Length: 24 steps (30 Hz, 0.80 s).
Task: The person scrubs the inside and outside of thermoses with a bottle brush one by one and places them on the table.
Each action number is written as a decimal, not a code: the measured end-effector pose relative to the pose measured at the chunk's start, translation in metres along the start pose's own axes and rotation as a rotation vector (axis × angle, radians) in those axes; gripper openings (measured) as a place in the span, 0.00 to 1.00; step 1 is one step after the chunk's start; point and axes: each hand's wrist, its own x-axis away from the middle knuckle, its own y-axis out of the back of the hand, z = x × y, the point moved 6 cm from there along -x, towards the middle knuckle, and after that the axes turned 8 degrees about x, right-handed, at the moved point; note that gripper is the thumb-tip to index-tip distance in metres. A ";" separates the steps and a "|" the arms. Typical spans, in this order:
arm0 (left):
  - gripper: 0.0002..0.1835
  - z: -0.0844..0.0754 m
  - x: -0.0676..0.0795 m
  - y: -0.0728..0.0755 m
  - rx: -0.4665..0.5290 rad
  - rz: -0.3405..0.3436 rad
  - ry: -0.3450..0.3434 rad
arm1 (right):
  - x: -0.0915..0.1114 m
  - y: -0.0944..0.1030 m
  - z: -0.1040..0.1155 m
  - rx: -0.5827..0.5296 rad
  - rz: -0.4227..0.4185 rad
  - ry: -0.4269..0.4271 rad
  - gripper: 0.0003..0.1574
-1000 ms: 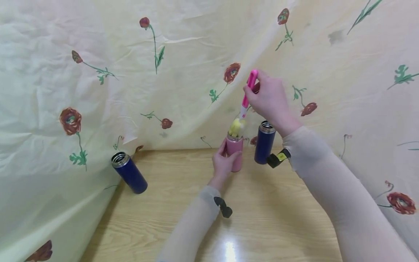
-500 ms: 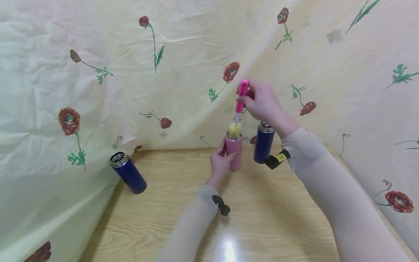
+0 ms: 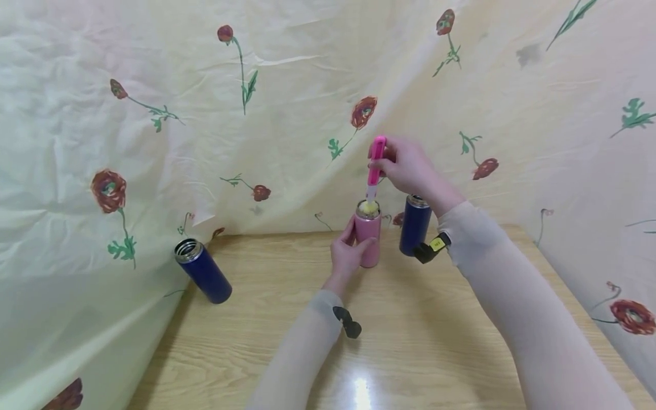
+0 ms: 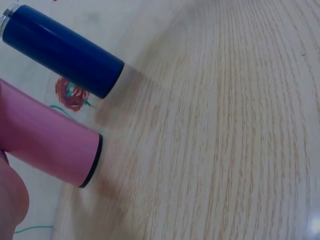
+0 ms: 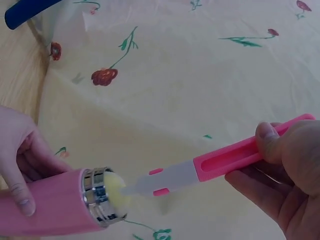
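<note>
My left hand [image 3: 346, 254] grips a pink thermos bottle [image 3: 368, 242] standing upright and lidless on the wooden table. Above its mouth, my right hand [image 3: 407, 166] pinches the pink handle of a bottle brush [image 3: 376, 162]. The yellow sponge head [image 5: 116, 192] sits mostly inside the steel neck, with only its top showing in the right wrist view. Fingers and thumb lie on either side of the handle. In the left wrist view, the pink bottle's lower body and black base show, with part of the left thumb [image 4: 13, 197] beside it.
A dark blue bottle [image 3: 415, 226], lidless, stands just right of the pink one, partly behind my right forearm. Another blue bottle [image 3: 203, 273] stands at the table's left side. A flower-printed cloth [image 3: 287, 114] hangs behind and along the sides of the wooden table [image 3: 256, 341].
My right hand has moved down and left, tilting the brush nearer to upright and pushing its sponge head into the pink bottle. The left hand and bottle have stayed put.
</note>
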 end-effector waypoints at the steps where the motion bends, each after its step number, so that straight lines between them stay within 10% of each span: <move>1: 0.44 0.000 -0.001 0.000 -0.001 0.001 0.000 | -0.001 -0.005 -0.004 0.000 0.017 0.001 0.08; 9: 0.42 0.004 0.001 0.001 -0.028 0.014 -0.021 | 0.005 -0.062 -0.046 0.085 0.119 0.030 0.06; 24: 0.47 0.019 0.009 0.002 0.007 0.014 -0.072 | 0.016 -0.067 -0.062 0.024 -0.069 -0.014 0.04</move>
